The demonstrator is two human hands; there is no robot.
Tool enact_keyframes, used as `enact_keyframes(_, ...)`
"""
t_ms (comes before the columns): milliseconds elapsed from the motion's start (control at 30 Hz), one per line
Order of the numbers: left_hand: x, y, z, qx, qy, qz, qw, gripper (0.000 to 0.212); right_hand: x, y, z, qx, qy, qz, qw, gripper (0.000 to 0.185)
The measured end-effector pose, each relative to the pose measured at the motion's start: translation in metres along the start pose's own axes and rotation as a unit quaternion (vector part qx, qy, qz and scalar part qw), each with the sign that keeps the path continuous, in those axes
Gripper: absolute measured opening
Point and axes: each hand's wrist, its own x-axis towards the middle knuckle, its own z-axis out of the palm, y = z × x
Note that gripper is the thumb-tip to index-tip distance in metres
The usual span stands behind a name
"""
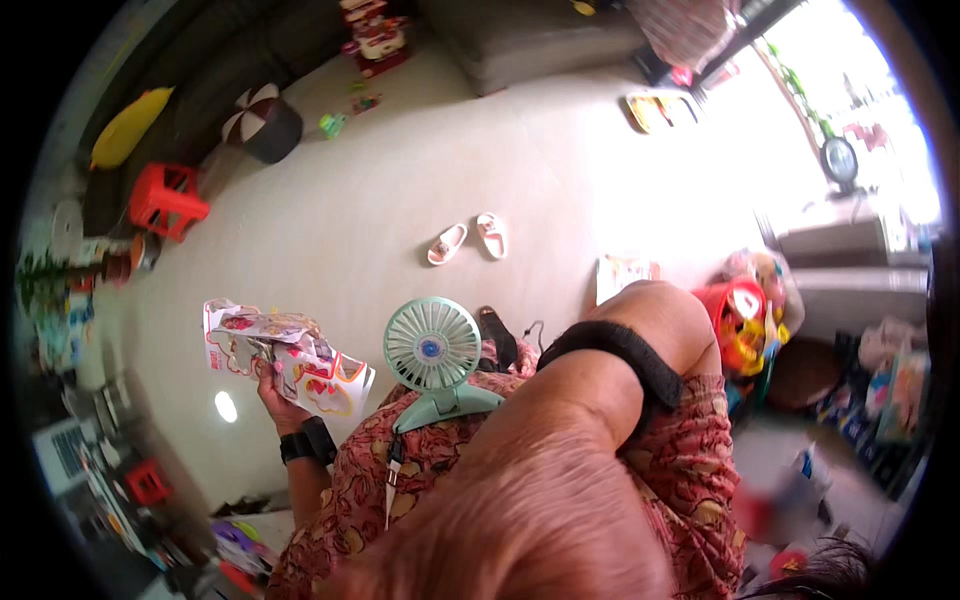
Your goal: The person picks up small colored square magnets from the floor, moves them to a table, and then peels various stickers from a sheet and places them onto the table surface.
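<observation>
At the left, my left hand [279,401] grips white printed cardboard packaging [322,379] with red and yellow pictures and what looks like a clear plastic window. A black band circles that wrist. My right arm is bent, and my right hand [517,495] is raised close to the camera, large and blurred. Its fingers are out of sight, so whether they hold anything is hidden. A black band [615,352] is on that arm. Between the arms, a mint-green portable fan [432,345] rests against my red floral garment [690,465], with a dark cord and pale clip [392,480] below it.
Pale slippers [491,236] lie on the floor ahead. A red stool [169,201] and a round pouf [264,127] stand left, near a dark sofa [517,41]. A red bucket of toys [742,330] is at the right. An open laptop [67,450] sits lower left.
</observation>
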Motion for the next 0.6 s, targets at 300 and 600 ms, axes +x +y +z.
enact_keyframes(300, -0.026, 0.014, 0.040, 0.010, 0.076, 0.041, 0.996, 0.036, 0.034, 0.015, -0.034, 0.108, -0.075, -0.041, 0.990, 0.028)
enact_keyframes(600, -0.015, 0.005, 0.046, 0.069, 0.072, 0.121, 0.988, 0.039, 0.056, 0.064, -0.042, 0.114, -0.140, -0.020, 0.983, 0.032)
